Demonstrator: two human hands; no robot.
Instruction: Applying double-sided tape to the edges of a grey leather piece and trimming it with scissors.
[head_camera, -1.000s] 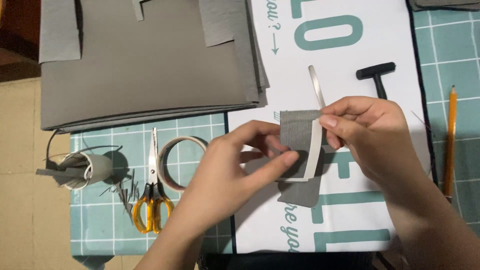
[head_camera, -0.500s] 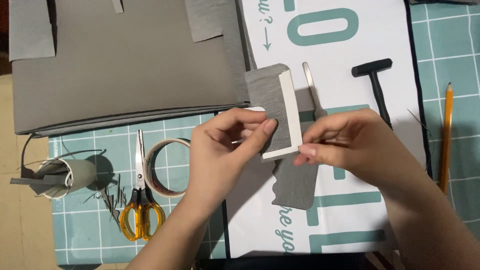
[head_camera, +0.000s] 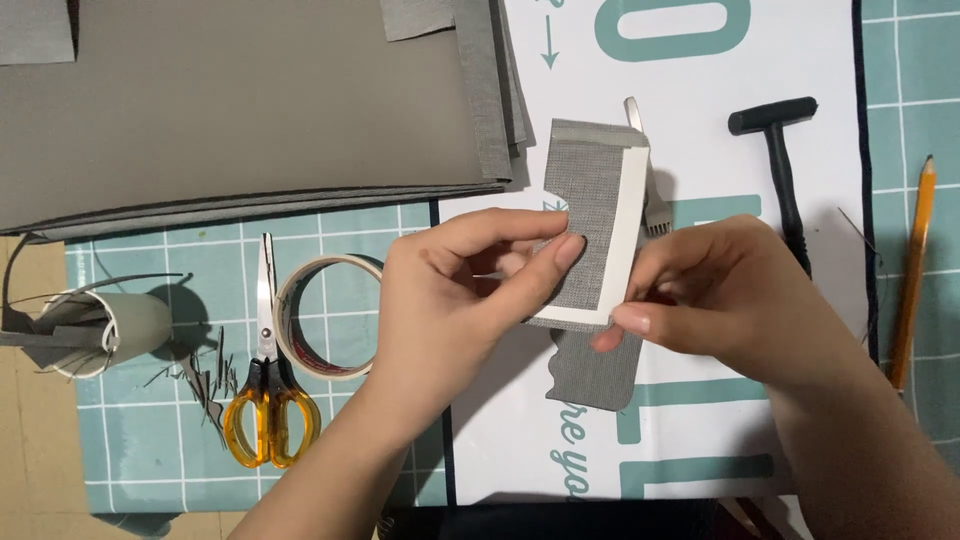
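Pinching a small grey fabric piece edged with white tape (head_camera: 590, 225), your left hand (head_camera: 450, 290) and right hand (head_camera: 720, 300) hold it above the white printed sheet (head_camera: 700, 100), right of the yellow-handled scissors (head_camera: 268, 380).

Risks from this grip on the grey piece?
1. The white tape strip along the small grey fabric piece might stick crooked or wrinkle, since both hands pinch only its lower end.
2. The metal pronged punch lies right behind it; fingers could catch the prongs.
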